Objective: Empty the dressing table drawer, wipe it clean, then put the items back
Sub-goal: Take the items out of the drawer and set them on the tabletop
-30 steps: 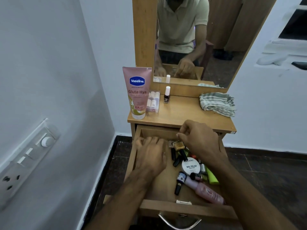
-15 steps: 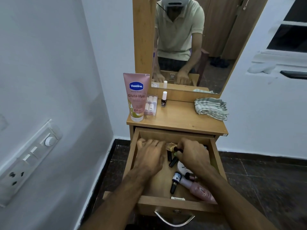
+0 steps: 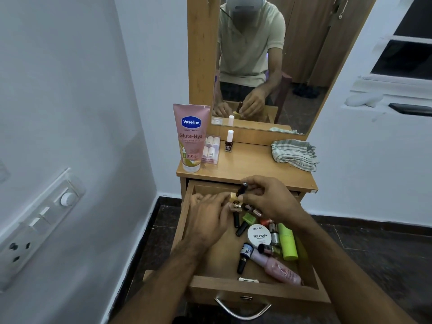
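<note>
Both my forearms reach forward from the lower edge of the view, bare to the elbow, converging toward the far end of the drawer. My left hand [image 3: 208, 219] lies palm down, back of the hand up, fingers stretched forward and close together, tips touching a small gold-capped bottle [image 3: 234, 199]. My right hand [image 3: 268, 197] sits higher, wrist bent, fingers curled, thumb and fingertips pinching a small dark bottle [image 3: 242, 189] held tilted just beside the left fingertips.
</note>
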{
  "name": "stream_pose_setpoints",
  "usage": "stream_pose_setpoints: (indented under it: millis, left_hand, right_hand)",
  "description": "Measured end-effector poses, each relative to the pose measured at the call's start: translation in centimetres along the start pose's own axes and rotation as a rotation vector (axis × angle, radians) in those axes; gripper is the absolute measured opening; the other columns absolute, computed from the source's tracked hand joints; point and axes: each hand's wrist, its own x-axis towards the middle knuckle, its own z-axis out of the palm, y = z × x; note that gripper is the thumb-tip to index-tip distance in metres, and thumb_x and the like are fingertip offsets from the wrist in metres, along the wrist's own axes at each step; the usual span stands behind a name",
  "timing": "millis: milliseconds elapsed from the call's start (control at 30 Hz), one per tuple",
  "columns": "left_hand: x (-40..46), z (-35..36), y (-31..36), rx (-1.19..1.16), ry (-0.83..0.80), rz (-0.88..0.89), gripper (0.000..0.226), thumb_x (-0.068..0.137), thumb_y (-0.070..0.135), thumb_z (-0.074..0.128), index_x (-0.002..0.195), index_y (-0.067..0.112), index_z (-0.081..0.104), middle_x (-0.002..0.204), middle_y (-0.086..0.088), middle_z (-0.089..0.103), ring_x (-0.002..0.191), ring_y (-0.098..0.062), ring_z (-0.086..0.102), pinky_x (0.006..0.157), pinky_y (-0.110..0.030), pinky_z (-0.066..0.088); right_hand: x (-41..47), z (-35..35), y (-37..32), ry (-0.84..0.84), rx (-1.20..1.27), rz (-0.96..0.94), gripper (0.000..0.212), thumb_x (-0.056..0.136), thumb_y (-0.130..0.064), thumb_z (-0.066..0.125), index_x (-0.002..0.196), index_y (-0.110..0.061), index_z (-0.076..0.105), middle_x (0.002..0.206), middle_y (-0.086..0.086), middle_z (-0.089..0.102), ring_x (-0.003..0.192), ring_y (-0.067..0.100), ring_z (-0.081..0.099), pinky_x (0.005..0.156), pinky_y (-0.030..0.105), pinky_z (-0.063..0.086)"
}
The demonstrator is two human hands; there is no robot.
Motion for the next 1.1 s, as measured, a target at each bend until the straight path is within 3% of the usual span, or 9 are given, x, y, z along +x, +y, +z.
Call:
stream_pose_setpoints:
  millis: [133,333,433,500,867,933,1000,1033,1100]
  left_hand:
    - [0.0,0.1,0.1,-0.034,0.025,-0.001,0.035,0.099,0.034,0.048,0.130,0.026,0.063,0.105,0.011,0.072,0.091,-0.005,0.052,0.087,-0.030,0.025]
    - [0.0,0.6,-0.9,0.041,-0.067,-0.039,0.050,0.099,0.039,0.053,0.147,0.027,0.047,0.124,0.013,0.066,0.116,-0.009,0.055,0.103,-0.033,0.027]
    - [-0.2,0.7,-1.1,0.095,-0.132,-0.066,0.054,0.099,0.042,0.051,0.150,0.027,0.042,0.143,0.010,0.055,0.131,-0.009,0.045,0.113,-0.033,0.018]
    - [-0.3,0.8,-1.3,0.115,-0.167,-0.056,0.055,0.099,0.043,0.050,0.151,0.028,0.040,0.150,0.009,0.048,0.137,-0.009,0.039,0.114,-0.031,0.013]
    - [-0.3,1.1,-1.3,0.172,-0.219,-0.037,0.050,0.098,0.043,0.050,0.146,0.033,0.043,0.151,0.011,0.046,0.139,-0.008,0.036,0.117,-0.034,0.008]
    - [-0.2,1.1,-1.2,0.170,-0.217,-0.035,0.047,0.097,0.040,0.052,0.143,0.032,0.046,0.147,0.011,0.049,0.137,-0.009,0.039,0.117,-0.035,0.009]
    - [-0.2,1.0,-1.3,0.169,-0.206,-0.031,0.043,0.095,0.035,0.055,0.138,0.032,0.051,0.141,0.010,0.054,0.133,-0.010,0.044,0.116,-0.034,0.011]
    - [-0.2,1.0,-1.3,0.172,-0.199,-0.027,0.042,0.094,0.031,0.056,0.136,0.031,0.052,0.138,0.010,0.056,0.130,-0.011,0.046,0.114,-0.033,0.011]
    - [-0.2,1.0,-1.4,0.192,-0.196,-0.024,0.041,0.092,0.024,0.056,0.131,0.031,0.055,0.133,0.010,0.059,0.126,-0.011,0.049,0.113,-0.032,0.012]
  right_hand:
    - [-0.4,0.9,0.3,-0.024,-0.046,-0.018,0.024,0.090,-0.017,0.076,0.113,-0.022,0.071,0.103,-0.009,0.074,0.098,0.006,0.069,0.086,0.031,0.059]
    - [3.4,-1.3,-0.8,0.252,-0.053,-0.096,0.021,0.094,-0.025,0.072,0.116,-0.025,0.069,0.106,-0.011,0.069,0.097,0.001,0.062,0.077,0.018,0.046]
    - [6.5,-2.5,-1.1,0.239,-0.178,-0.014,0.022,0.095,-0.025,0.071,0.116,-0.022,0.069,0.110,-0.004,0.070,0.100,0.014,0.064,0.086,0.034,0.052]
    - [8.1,-2.4,-0.8,0.201,-0.249,0.030,0.023,0.095,-0.025,0.070,0.118,-0.021,0.069,0.115,-0.002,0.071,0.103,0.017,0.063,0.091,0.037,0.051]
    - [12.4,-1.4,-0.2,0.296,-0.097,0.122,0.051,0.096,-0.016,0.068,0.145,-0.020,0.055,0.144,0.002,0.060,0.127,0.020,0.058,0.110,0.041,0.046]
    - [11.1,-1.4,0.0,0.409,-0.080,0.098,0.047,0.096,-0.016,0.069,0.142,-0.018,0.058,0.138,0.001,0.063,0.122,0.017,0.060,0.106,0.038,0.049]
    - [8.4,-0.8,0.2,0.499,-0.091,0.003,0.029,0.096,-0.020,0.068,0.125,-0.023,0.067,0.116,-0.005,0.070,0.100,0.007,0.063,0.086,0.032,0.056]
    - [6.8,-0.4,0.5,0.465,-0.121,-0.034,0.019,0.095,-0.025,0.069,0.114,-0.029,0.069,0.105,-0.010,0.069,0.089,0.002,0.062,0.073,0.027,0.054]
    - [3.6,0.8,0.9,0.217,-0.234,-0.002,0.006,0.092,-0.037,0.072,0.094,-0.039,0.066,0.088,-0.017,0.067,0.077,-0.003,0.061,0.060,0.020,0.045]
